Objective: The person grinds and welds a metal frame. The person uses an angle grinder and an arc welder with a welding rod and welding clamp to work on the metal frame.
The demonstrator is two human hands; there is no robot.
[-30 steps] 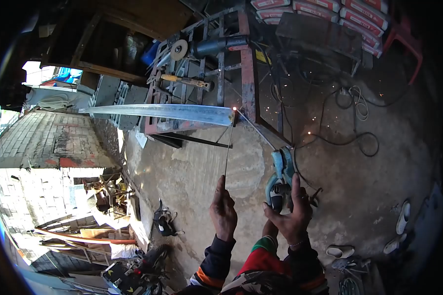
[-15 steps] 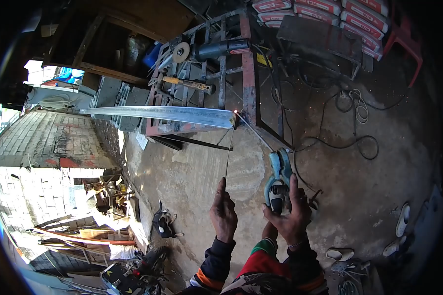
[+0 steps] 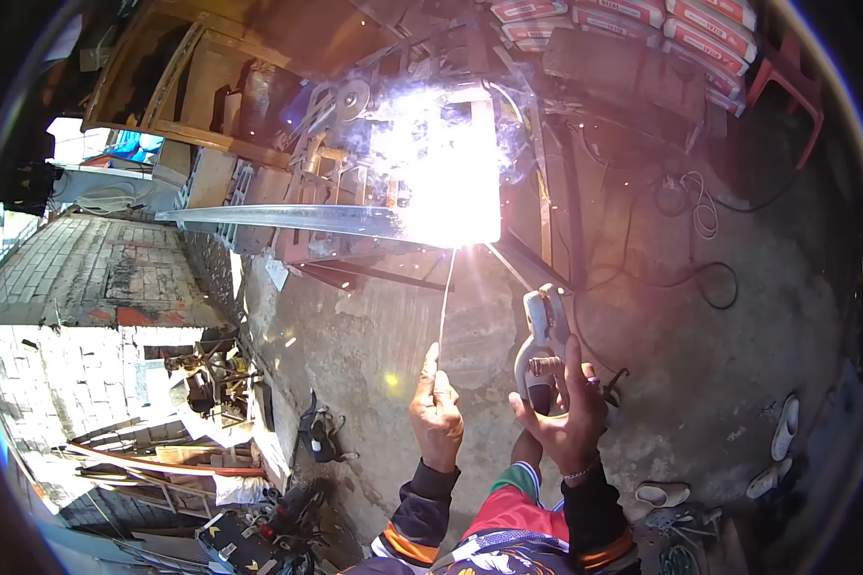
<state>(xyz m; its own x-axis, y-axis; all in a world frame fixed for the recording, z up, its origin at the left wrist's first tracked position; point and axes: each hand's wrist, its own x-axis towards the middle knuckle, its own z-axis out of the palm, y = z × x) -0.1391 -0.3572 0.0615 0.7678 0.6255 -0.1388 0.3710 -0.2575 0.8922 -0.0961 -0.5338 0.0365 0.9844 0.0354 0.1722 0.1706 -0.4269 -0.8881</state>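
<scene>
A thin metal rod (image 3: 447, 302) is pinched in my left hand (image 3: 437, 422), pointing up toward the glare. My right hand (image 3: 575, 412) grips a welding electrode holder (image 3: 545, 331), its jaws clamping a welding electrode (image 3: 513, 265). Both rod and electrode run to the near right end of a long metal bar (image 3: 288, 220), where a blinding white arc (image 3: 451, 182) burns. That end of the bar and much of the metal frame (image 3: 302, 247) beneath it are lost in the light.
An angle grinder's disc (image 3: 352, 99) and a hammer (image 3: 328, 153) show beside the glare. Stacked bags (image 3: 705, 48) and a red chair (image 3: 791, 86) stand at the back right. Cables (image 3: 719, 287) cross the floor. A dog (image 3: 321, 431) lies at lower left; slippers (image 3: 662, 494) lie at right.
The small glowing spot at the bar's end has flared into a large white arc with smoke and flying sparks. Both hands stay nearly where they were, still holding the rod and the electrode holder.
</scene>
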